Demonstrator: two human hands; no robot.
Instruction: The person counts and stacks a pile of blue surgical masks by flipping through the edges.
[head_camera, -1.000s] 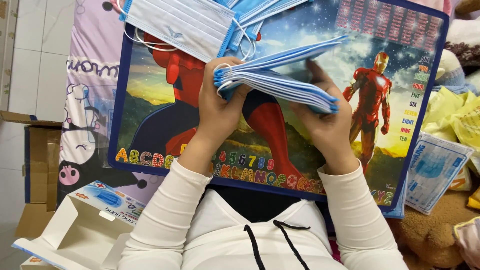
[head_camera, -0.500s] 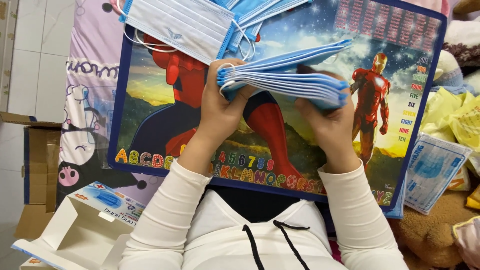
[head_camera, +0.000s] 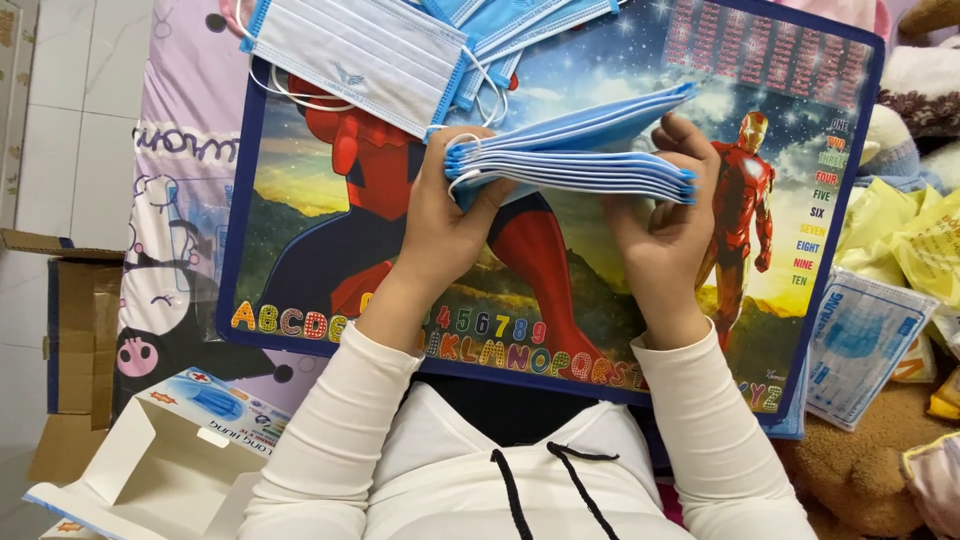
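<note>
Head view looks down on a colourful picture board (head_camera: 330, 260) laid across the person's lap, printed with cartoon heroes and an alphabet strip along its near edge. Off its left edge a patterned pink sheet (head_camera: 170, 180) shows, then a brown carton (head_camera: 70, 340), and an open white mask box (head_camera: 150, 470) lies by the near left corner. Loose face masks (head_camera: 360, 55) lie heaped at the board's far edge. Over the board's middle both hands pinch a stack of blue masks (head_camera: 580, 160) by its ends: left hand (head_camera: 445, 220) closed on the left end, right hand (head_camera: 665, 225) clasping the right end. A clear plastic packet (head_camera: 860, 345) lies off the right edge.
</note>
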